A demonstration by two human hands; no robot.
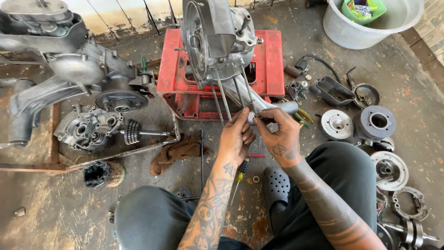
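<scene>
A silver engine case [217, 39] stands on a red plastic crate [268, 65], with several long metal studs [224, 99] sticking out toward me. My left hand [237, 139] pinches the tip of one stud between its fingertips. My right hand [277, 134] grips the tip of a neighbouring stud, its fingers closed around the end, right beside a grey tube-like arm [282, 107] of the case. Both hands touch each other just below the stud ends.
A second engine block [78, 69] and a gear shaft [134, 132] sit at left on a wooden frame. A brown rag [178, 153], a yellow-handled screwdriver [239, 173], a cylinder [375, 122], brake parts [407, 203] and a white tub [365, 23] surround me on the concrete floor.
</scene>
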